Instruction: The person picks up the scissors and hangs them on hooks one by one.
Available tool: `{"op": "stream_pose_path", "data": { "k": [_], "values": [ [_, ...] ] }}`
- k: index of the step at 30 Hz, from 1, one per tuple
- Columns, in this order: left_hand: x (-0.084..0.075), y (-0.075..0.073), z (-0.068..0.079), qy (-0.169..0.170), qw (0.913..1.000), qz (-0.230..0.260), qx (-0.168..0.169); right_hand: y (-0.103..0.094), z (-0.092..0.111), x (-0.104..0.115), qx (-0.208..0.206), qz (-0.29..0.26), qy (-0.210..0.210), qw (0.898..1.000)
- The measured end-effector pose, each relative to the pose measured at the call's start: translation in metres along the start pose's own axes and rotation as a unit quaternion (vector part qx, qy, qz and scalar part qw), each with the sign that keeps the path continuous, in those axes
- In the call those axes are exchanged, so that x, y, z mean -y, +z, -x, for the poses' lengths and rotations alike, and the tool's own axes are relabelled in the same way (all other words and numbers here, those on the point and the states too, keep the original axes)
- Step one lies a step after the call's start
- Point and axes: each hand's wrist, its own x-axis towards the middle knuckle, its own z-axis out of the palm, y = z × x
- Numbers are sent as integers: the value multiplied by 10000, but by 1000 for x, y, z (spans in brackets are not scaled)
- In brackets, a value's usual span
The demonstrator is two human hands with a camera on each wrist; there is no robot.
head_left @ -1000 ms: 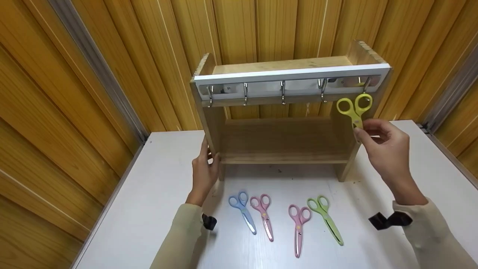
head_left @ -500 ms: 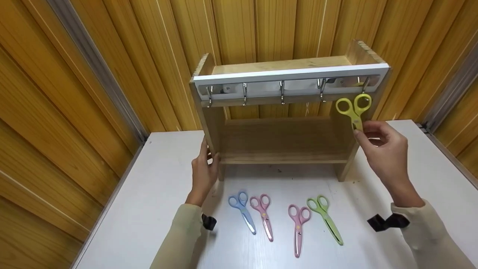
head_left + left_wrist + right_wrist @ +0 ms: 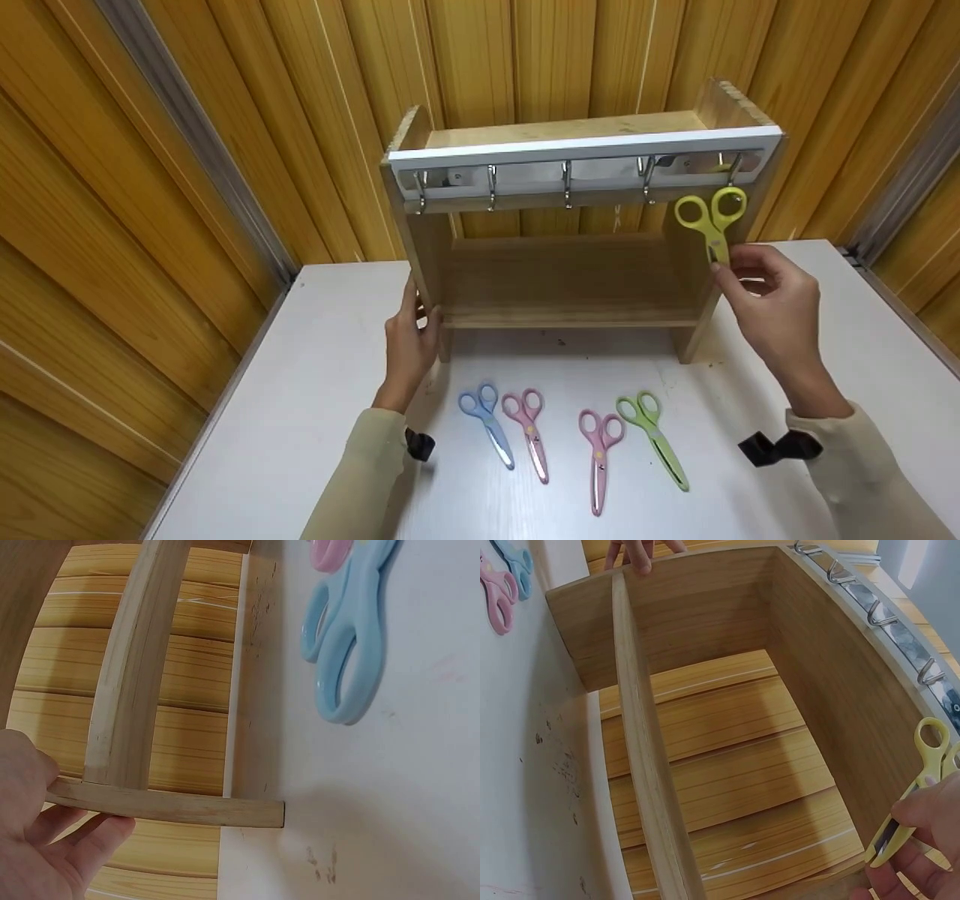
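Yellow scissors [image 3: 711, 216] hanging blades-down at the right end of the hook rail [image 3: 585, 146], one handle ring looped over the rightmost hook [image 3: 736, 169], lower part pinched between thumb and fingertips of the right hand [image 3: 772, 304]. Same pinch seen from the right wrist view: fingers [image 3: 922, 806] curled around the closed blades just under the pale yellow rings. Right grip therefore pressed onto the yellow scissors, not spread.

Left hand [image 3: 411, 337] wrapped on the lower left corner of the wooden rack [image 3: 562, 281], thumb in front, fingers behind the side board; left grip closed around that edge, confirmed up close with fingers [image 3: 82, 840] under the thin shelf slat. Wooden rack standing upright on the white desk [image 3: 315, 390], backed against a wall of wooden panels.

Four other hooks on the rail bare. On the desk in front of the rack, a row of four more pairs, lying flat with handles toward the rack: blue scissors [image 3: 486, 421], pink scissors [image 3: 529, 431] just beside, another pink pair [image 3: 600, 454] a little apart, green scissors [image 3: 651, 436] at the right. Blue handles also showing large in the left wrist view. Cream sleeves on both forearms, black straps at the wrists.
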Motion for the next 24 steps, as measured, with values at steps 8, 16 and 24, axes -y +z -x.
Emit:
{"op": "stream_pose_path", "data": {
  "k": [8, 16, 24],
  "values": [
    [1, 0, 0, -64, 10000, -37, 16, -1, 0, -3, 62, -27, -78, 9999],
    [1, 0, 0, 15, 10000, 53, -3, -2, -1, -4, 132, 20, -138, 9998],
    [1, 0, 0, 62, 10000, 19, -21, -4, 1, -2, 161, 71, -173, 9997]
  ]
}}
